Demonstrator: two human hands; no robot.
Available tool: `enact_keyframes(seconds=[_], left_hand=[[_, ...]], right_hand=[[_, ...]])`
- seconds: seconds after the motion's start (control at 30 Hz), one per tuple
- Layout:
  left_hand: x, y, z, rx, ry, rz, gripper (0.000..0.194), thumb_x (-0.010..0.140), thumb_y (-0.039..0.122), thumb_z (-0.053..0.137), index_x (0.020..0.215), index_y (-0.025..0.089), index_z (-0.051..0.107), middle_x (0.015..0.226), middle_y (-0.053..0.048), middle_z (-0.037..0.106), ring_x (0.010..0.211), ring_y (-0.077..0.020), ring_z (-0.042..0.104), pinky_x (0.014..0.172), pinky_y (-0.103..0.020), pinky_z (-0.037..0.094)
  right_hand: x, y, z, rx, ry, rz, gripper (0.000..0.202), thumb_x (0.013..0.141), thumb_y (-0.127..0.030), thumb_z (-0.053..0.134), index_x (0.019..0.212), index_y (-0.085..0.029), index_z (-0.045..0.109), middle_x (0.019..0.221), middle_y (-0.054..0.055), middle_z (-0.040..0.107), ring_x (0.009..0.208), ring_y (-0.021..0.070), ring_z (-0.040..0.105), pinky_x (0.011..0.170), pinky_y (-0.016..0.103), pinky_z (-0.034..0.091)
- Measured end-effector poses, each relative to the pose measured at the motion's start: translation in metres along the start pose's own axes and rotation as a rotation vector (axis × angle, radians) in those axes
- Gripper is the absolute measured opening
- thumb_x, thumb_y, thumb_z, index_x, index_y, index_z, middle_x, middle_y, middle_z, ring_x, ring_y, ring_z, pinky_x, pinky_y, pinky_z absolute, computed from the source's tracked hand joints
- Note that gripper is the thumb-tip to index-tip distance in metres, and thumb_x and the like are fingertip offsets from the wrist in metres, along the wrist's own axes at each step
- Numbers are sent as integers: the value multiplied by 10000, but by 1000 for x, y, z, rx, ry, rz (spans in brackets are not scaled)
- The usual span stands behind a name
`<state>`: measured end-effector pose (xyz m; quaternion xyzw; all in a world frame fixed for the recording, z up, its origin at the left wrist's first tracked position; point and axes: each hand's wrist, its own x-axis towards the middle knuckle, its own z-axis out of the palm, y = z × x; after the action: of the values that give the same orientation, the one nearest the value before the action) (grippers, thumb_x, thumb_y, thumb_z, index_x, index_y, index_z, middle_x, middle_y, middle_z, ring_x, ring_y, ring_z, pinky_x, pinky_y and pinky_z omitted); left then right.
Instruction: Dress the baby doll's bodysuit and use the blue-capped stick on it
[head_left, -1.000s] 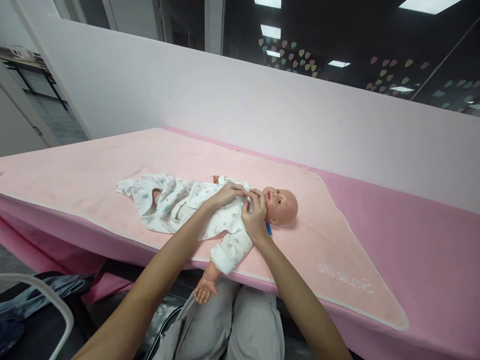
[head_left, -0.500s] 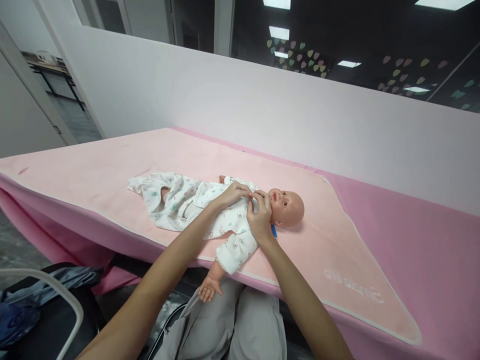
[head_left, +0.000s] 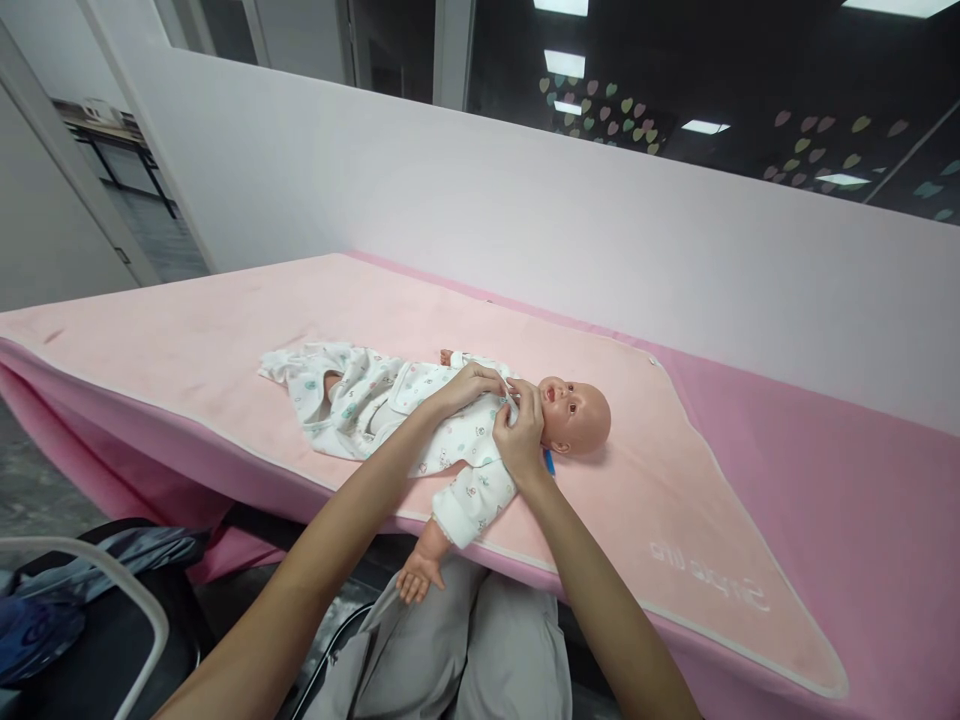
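We see 1 doll [head_left: 574, 415] in 1 printed outfit [head_left: 471, 432], lying along the 9-to-3-o'clock line of 1 pale mat [head_left: 645, 490]. Near the neckline, 1 right hand [head_left: 523, 432] pinches the outfit; toward 10 o'clock, 1 left hand [head_left: 472, 388] is curled narrow, its hold unclear to us.

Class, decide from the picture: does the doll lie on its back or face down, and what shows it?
The doll lies on its back on the pink mat: its eyes and mouth are visible, turned upward.

Doll [head_left: 476, 432] on mat [head_left: 645, 500], head [head_left: 589, 418] to R, mat atop sheet [head_left: 840, 480], wall [head_left: 525, 220] bhd, chair [head_left: 142, 630] front L, desk [head_left: 105, 130] far back L
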<state>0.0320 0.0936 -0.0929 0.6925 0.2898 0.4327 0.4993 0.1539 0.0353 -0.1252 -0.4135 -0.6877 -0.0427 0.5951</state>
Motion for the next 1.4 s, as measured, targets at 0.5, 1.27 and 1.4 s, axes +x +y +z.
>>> enact_keyframes(seconds=[0.5,1.27,1.4], left_hand=[[0,-4,-2,97,5,43,154,680,195,567,719,97,678,722,-33,637,751,-152,555,716,-229,410],[-13,6,-4,197,-125,72,341,665,333,719,910,97,719,827,-90,677,793,-183,594,719,-257,449],[-14,6,-3,204,-89,62,340,674,345,712,897,89,723,764,-82,671,717,-165,583,620,-229,429]], right_hand=[[1,-2,-3,-27,33,-25,183,846,-144,425,965,-151,564,968,71,538,961,127,505,881,290,452],[-4,-3,-2,6,149,7,276,815,-82,336,891,-155,590,954,79,548,958,137,520,877,325,468],[-3,-3,-3,-5,157,-7,264,818,-87,344,886,-158,589,942,77,550,952,137,527,871,328,473]])
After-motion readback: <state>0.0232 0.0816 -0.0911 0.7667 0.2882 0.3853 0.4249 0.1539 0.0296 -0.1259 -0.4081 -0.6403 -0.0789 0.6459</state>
